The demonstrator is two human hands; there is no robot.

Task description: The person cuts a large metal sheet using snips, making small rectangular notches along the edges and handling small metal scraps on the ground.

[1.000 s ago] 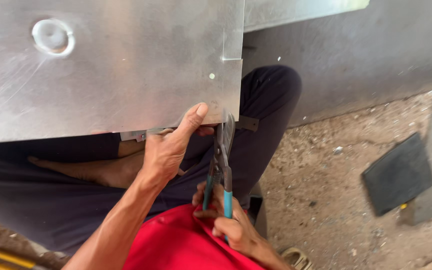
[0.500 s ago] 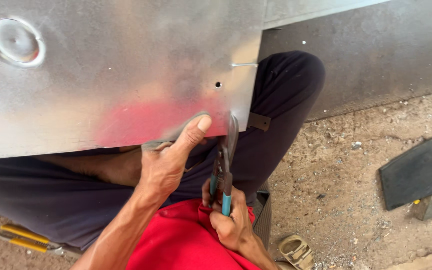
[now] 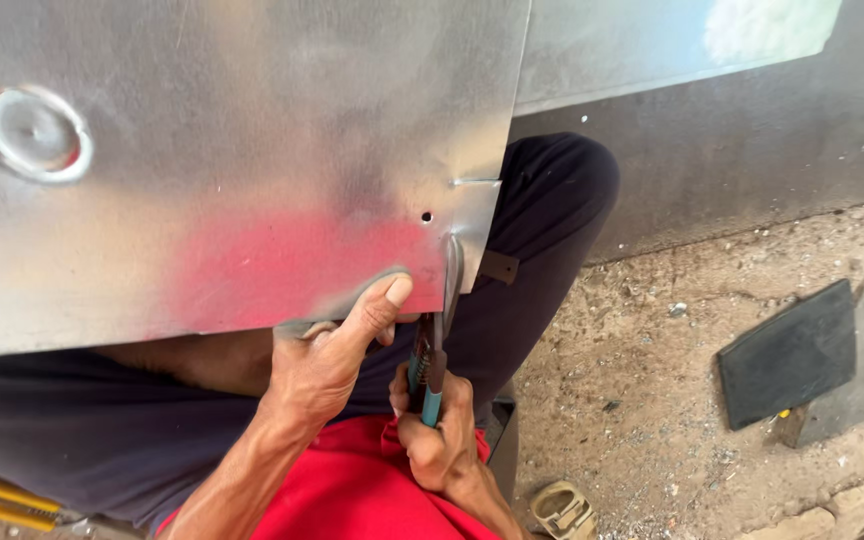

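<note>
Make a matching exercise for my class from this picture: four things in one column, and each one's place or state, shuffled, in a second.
Things:
1. left hand
2. right hand
3. metal sheet
4. dark flat slab

Places or states:
A. lies on the gritty ground, far right
B. thumb pressed on the sheet's lower edge
C. rests over the lap, with a round dimple
D. grips the blue-handled snips

Pairs: 1-B, 2-D, 3-C, 4-A

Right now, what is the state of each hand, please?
Left hand: gripping the lower edge of the metal sheet, thumb pressed on top.
Right hand: closed around the handles of the snips, blades at the sheet's edge.
</note>
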